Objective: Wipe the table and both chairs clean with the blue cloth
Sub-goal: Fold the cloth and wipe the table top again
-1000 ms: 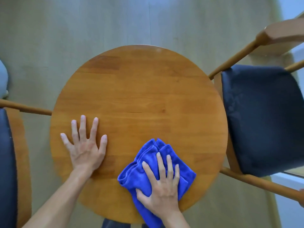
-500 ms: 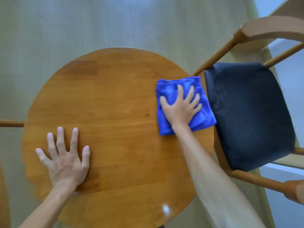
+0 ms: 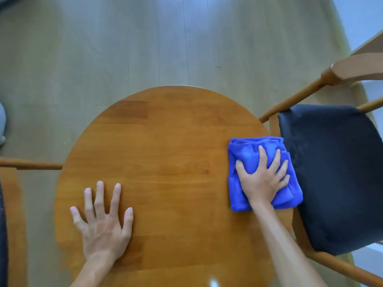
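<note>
The round wooden table point(image 3: 165, 146) fills the middle of the head view. A folded blue cloth point(image 3: 246, 152) lies at its right edge, partly over the rim toward the right chair. My right hand point(image 3: 263, 179) presses flat on the cloth with fingers spread. My left hand point(image 3: 103, 222) rests flat on the bare tabletop at the near left, fingers spread. The right chair point(image 3: 335, 172) has a dark seat and wooden frame, close against the table. Only a strip of the left chair point(image 3: 12, 204) shows at the left edge.
Pale wood-look floor point(image 3: 145, 48) lies beyond the table. A wooden rail of the left chair point(image 3: 31, 164) reaches toward the table's left rim. A light grey object point(image 3: 2, 121) sits at the far left edge.
My right hand has slid the cloth from the table's near edge out to its right edge beside the right chair. My left hand has stayed flat on the tabletop. The camera view has shifted.
</note>
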Motion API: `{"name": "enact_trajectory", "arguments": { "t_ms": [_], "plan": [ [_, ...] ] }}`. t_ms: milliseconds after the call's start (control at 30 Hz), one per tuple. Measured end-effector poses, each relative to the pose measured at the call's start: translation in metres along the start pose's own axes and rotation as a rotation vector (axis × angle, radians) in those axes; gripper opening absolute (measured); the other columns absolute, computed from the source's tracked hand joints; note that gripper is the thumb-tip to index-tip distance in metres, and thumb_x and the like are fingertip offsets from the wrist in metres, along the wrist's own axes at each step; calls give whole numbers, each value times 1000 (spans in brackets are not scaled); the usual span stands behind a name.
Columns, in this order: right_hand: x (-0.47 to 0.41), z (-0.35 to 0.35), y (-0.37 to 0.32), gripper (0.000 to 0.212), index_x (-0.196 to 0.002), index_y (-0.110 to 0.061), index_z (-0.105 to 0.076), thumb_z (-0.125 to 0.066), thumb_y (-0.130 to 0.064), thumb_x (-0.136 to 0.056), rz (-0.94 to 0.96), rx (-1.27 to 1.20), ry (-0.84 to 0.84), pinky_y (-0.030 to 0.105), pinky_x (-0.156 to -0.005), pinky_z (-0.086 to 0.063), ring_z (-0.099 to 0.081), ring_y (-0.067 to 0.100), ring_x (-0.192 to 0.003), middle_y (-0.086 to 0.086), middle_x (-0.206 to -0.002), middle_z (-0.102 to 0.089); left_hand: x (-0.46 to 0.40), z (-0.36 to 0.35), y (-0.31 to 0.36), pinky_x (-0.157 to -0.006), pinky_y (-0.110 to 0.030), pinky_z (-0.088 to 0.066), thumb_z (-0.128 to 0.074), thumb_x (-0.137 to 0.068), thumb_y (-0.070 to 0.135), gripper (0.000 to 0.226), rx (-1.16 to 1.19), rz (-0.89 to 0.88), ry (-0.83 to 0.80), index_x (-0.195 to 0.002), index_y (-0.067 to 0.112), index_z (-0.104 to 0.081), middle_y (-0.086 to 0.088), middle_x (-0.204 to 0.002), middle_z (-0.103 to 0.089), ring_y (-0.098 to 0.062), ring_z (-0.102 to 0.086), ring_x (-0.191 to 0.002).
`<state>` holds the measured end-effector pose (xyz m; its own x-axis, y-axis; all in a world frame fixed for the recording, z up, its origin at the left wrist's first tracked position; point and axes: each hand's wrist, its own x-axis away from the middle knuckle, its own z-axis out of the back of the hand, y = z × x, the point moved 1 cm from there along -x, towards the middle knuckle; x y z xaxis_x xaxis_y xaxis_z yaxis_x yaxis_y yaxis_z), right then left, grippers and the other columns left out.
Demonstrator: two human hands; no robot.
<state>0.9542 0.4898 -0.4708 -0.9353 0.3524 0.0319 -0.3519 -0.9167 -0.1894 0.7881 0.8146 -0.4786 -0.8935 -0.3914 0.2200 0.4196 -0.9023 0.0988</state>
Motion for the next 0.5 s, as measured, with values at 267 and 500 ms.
{"name": "enact_trajectory", "arguments": {
  "t_ms": [267,500],
  "plan": [
    [46,-41,-199,78,-135,-27,-52,-49,-67,-68,461,-61,-79,66,-111,-14,-20,44,-143,12,-156,-30,-1,-2,-3,-110,-67,-11,-31,-88,50,65,3,-45,81,-148,24,-29,-12,-159,-22,-37,-18,-146],
    [174,-5,-37,73,-130,-30,-62,-69,-56,-62,1016,-104,-204,65,-103,-31,-27,38,-143,11,-151,-40,1,2,-9,-116,-56,-4,-35,-78,31,66,165,3,99,-143,21,-39,-1,-158,-25,-26,-17,-147]
  ]
}}
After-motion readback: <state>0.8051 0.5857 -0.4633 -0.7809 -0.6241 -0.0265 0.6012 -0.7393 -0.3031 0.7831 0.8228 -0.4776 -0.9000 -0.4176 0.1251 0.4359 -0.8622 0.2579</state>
